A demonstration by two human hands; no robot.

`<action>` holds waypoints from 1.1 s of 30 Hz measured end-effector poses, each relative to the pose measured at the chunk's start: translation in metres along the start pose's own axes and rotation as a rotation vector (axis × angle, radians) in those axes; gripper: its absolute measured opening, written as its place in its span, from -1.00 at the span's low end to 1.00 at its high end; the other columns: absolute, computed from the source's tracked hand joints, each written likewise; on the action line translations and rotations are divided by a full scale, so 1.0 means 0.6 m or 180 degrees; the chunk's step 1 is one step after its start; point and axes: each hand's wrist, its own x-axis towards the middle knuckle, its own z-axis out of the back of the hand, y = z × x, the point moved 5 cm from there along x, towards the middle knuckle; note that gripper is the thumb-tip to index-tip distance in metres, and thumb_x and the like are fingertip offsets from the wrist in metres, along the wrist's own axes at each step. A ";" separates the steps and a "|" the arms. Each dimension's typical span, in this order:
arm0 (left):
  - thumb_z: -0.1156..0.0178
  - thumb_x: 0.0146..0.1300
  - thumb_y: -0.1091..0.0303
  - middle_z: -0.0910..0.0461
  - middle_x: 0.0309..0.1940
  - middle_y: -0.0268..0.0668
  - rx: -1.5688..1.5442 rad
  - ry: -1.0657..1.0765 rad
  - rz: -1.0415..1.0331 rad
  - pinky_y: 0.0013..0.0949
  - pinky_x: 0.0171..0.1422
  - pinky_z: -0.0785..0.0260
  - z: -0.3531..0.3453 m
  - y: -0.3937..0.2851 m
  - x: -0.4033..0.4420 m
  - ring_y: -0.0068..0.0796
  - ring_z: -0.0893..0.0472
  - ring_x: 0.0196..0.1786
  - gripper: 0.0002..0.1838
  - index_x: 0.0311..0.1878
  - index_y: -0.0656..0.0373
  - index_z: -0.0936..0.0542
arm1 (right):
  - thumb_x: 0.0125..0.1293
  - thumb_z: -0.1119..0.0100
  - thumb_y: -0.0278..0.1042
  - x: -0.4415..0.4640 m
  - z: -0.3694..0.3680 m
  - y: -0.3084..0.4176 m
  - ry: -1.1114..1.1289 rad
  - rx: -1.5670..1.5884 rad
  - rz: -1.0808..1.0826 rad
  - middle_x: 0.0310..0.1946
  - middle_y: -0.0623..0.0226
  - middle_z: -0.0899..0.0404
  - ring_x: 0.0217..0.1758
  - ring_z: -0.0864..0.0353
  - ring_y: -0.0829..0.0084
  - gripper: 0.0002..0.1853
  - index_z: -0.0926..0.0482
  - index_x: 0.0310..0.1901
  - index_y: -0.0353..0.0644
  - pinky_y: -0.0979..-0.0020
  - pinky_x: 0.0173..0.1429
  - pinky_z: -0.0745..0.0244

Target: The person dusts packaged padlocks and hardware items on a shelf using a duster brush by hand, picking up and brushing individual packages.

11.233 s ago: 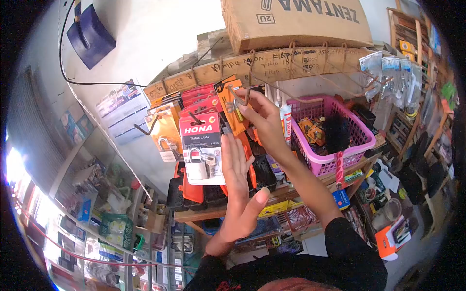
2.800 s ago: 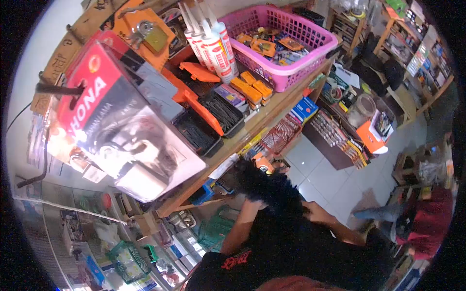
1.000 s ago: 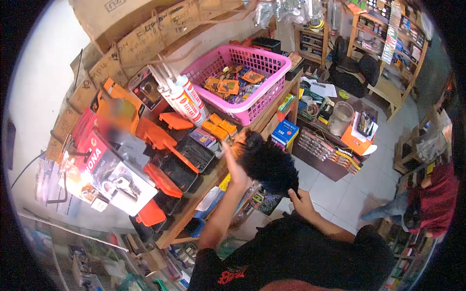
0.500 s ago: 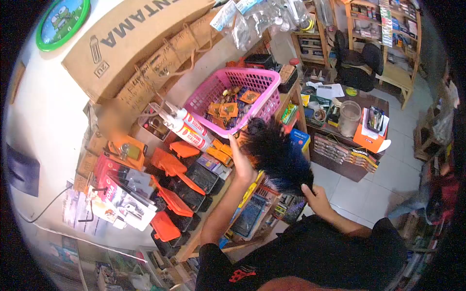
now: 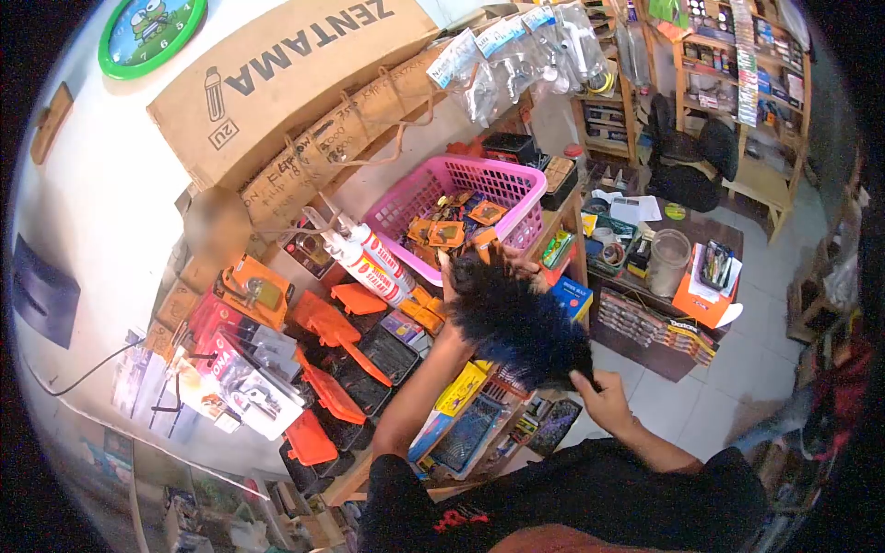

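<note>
While the right hand [image 5: 599, 396] closes narrowly around the end of a black duster [image 5: 516, 327], the left hand [image 5: 452, 309] is partly behind the fluff, its thumb raised. An orange packet [image 5: 482, 241] has come into clearer view beside the left fingers, though the fluff hides whether they close on it. The duster, which earlier was at the pink basket [image 5: 539, 187], is now between the hands, its far tip near that basket's near rim; this seems to bring the bristles right up to the packet.

The basket stands toward the far right end of the wooden shelf [image 5: 346, 487], with orange packets inside. White tubes [image 5: 369, 272] lean just beside its near-left corner, their print too blurred to trust. Open black boxes with orange lids line the shelf's front edge, leftward.

Farther left, a red hanging card [image 5: 219, 355] reads "HONA". Above, a carton [image 5: 277, 88] reads "ZENTAMA" and "2U", over handwriting on a board [image 5: 318, 143], only partly legible. On the desk's [image 5: 636, 362] near side, yellow-and-black packaging [image 5: 691, 341] reads "Dextone".
</note>
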 end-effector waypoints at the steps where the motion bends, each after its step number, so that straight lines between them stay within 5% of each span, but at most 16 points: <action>1: 0.44 0.25 -0.55 -0.33 0.34 -0.04 0.0048 -0.0046 0.0021 -0.04 0.51 -0.09 -0.004 -0.004 -0.001 -0.08 -0.35 0.37 0.03 0.42 0.22 -0.20 | 0.41 -0.14 -0.16 0.005 0.004 0.015 -0.0097 0.0177 -0.0128 -0.65 0.60 -0.30 -0.52 -0.22 0.70 -0.57 -0.46 -0.54 -0.31 0.49 -0.48 -0.13; 4: 0.47 0.40 -0.37 -0.40 0.30 -0.07 0.0226 -0.0549 -0.0527 -0.08 0.51 -0.11 0.008 -0.019 0.013 -0.06 -0.40 0.33 -0.11 0.39 0.27 -0.25 | 0.41 -0.14 -0.17 0.022 0.012 0.020 -0.0098 0.0167 -0.0211 -0.65 0.59 -0.30 -0.52 -0.21 0.71 -0.58 -0.47 -0.54 -0.31 0.49 -0.47 -0.14; 6: 0.43 0.36 -0.42 -0.46 0.23 -0.04 0.0522 -0.0374 -0.0726 -0.04 0.50 -0.11 0.023 -0.017 0.018 -0.04 -0.41 0.31 -0.08 0.38 0.26 -0.27 | 0.42 -0.12 -0.15 0.026 0.005 0.039 0.0083 0.0005 0.0004 -0.65 0.59 -0.31 -0.52 -0.22 0.71 -0.56 -0.47 -0.55 -0.30 0.49 -0.47 -0.13; 7: 0.42 0.32 -0.47 -0.51 0.17 -0.04 -0.1336 0.1418 -0.0063 -0.01 0.48 -0.13 0.005 -0.005 0.025 -0.04 -0.44 0.28 -0.05 0.35 0.25 -0.30 | 0.43 -0.12 -0.16 0.027 -0.004 0.040 0.0110 0.0124 0.0275 -0.66 0.59 -0.31 -0.54 -0.23 0.71 -0.56 -0.46 -0.56 -0.29 0.48 -0.49 -0.13; 9: 0.43 0.29 -0.50 -0.47 0.21 -0.04 -0.0770 0.0794 -0.0289 0.01 0.46 -0.16 0.023 -0.004 0.036 -0.05 -0.45 0.26 -0.03 0.33 0.25 -0.32 | 0.42 -0.14 -0.18 0.027 -0.002 0.052 -0.0024 0.0307 -0.0002 -0.66 0.60 -0.32 -0.54 -0.23 0.71 -0.58 -0.47 -0.55 -0.31 0.48 -0.49 -0.14; 10: 0.43 0.30 -0.49 -0.45 0.23 -0.04 -0.0422 -0.0374 -0.0517 0.01 0.46 -0.15 0.022 -0.019 0.020 -0.05 -0.45 0.26 -0.03 0.34 0.25 -0.32 | 0.41 -0.14 -0.20 0.029 -0.001 0.055 -0.0089 0.0396 -0.0129 -0.66 0.60 -0.33 -0.53 -0.24 0.71 -0.58 -0.47 -0.55 -0.32 0.48 -0.49 -0.14; 13: 0.44 0.29 -0.50 -0.40 0.27 -0.05 0.0324 -0.0555 -0.0894 0.02 0.46 -0.15 0.022 -0.036 0.016 -0.05 -0.43 0.28 -0.02 0.36 0.24 -0.30 | 0.41 -0.15 -0.17 0.025 -0.008 0.054 -0.0018 0.0229 -0.0068 -0.67 0.61 -0.30 -0.55 -0.21 0.70 -0.57 -0.47 -0.55 -0.32 0.48 -0.50 -0.13; 16: 0.49 0.33 -0.46 -0.34 0.34 -0.06 -0.1025 0.2524 -0.0450 -0.03 0.51 -0.09 0.001 -0.039 0.033 -0.08 -0.36 0.37 -0.04 0.43 0.24 -0.21 | 0.39 -0.17 -0.17 0.022 -0.015 0.067 0.0027 0.0082 0.0054 -0.68 0.54 -0.37 -0.56 -0.26 0.69 -0.57 -0.48 -0.56 -0.30 0.46 -0.49 -0.18; 18: 0.47 0.31 -0.48 -0.35 0.33 -0.06 -0.0212 0.0734 -0.0595 -0.03 0.51 -0.09 0.007 -0.051 0.022 -0.09 -0.37 0.36 -0.02 0.42 0.24 -0.21 | 0.37 -0.20 -0.20 0.030 -0.007 0.048 0.0054 -0.0029 -0.0247 -0.65 0.43 -0.53 -0.53 -0.38 0.67 -0.62 -0.56 -0.48 -0.36 0.42 -0.47 -0.30; 20: 0.46 0.29 -0.50 -0.37 0.31 -0.06 0.0015 -0.0597 -0.0871 -0.03 0.50 -0.11 0.060 -0.035 0.029 -0.10 -0.40 0.33 -0.01 0.41 0.24 -0.23 | 0.38 -0.20 -0.18 0.035 -0.013 0.065 0.0010 -0.0028 -0.0166 -0.68 0.50 -0.43 -0.54 -0.32 0.68 -0.60 -0.53 -0.51 -0.36 0.44 -0.47 -0.27; 25: 0.52 0.38 -0.39 -0.28 0.38 -0.12 -0.1905 0.2033 -0.0176 -0.12 0.54 -0.06 0.017 -0.048 0.008 -0.19 -0.30 0.41 -0.09 0.43 0.25 -0.19 | 0.38 -0.18 -0.14 0.033 -0.025 0.067 0.0134 0.0085 -0.0299 -0.67 0.58 -0.38 -0.54 -0.28 0.69 -0.56 -0.50 -0.53 -0.36 0.47 -0.46 -0.22; 27: 0.41 0.33 -0.45 -0.36 0.30 -0.05 -0.0412 0.0371 -0.0594 -0.06 0.47 -0.14 0.016 -0.072 0.002 -0.10 -0.38 0.32 -0.07 0.41 0.21 -0.23 | 0.39 -0.17 -0.13 0.030 -0.028 0.065 -0.0057 0.0462 -0.0618 -0.64 0.60 -0.39 -0.53 -0.26 0.70 -0.56 -0.49 -0.53 -0.34 0.48 -0.46 -0.18; 29: 0.34 0.30 -0.47 -0.45 0.20 0.00 -0.0044 -0.0504 -0.0941 -0.05 0.35 -0.28 0.030 -0.076 0.004 -0.06 -0.47 0.18 -0.08 0.39 0.17 -0.27 | 0.39 -0.16 -0.12 0.027 -0.033 0.061 0.0180 0.0227 -0.0585 -0.64 0.60 -0.39 -0.52 -0.25 0.70 -0.56 -0.50 -0.53 -0.31 0.48 -0.46 -0.17; 32: 0.44 0.28 -0.51 -0.37 0.32 -0.07 -0.1527 0.2487 -0.0330 -0.06 0.51 -0.09 0.068 -0.013 0.050 -0.07 -0.37 0.35 0.01 0.42 0.26 -0.21 | 0.40 -0.16 -0.11 0.026 -0.040 0.061 0.0355 -0.0117 -0.0288 -0.65 0.60 -0.37 -0.53 -0.24 0.70 -0.56 -0.50 -0.54 -0.28 0.48 -0.47 -0.16; 33: 0.46 0.27 -0.53 -0.38 0.29 0.01 -0.1608 0.2410 -0.0457 -0.04 0.46 -0.17 0.039 -0.040 0.031 -0.07 -0.39 0.33 0.02 0.38 0.26 -0.25 | 0.41 -0.16 -0.12 0.025 -0.045 0.078 0.0310 0.0117 -0.0284 -0.66 0.60 -0.36 -0.54 -0.24 0.69 -0.57 -0.50 -0.53 -0.29 0.48 -0.47 -0.16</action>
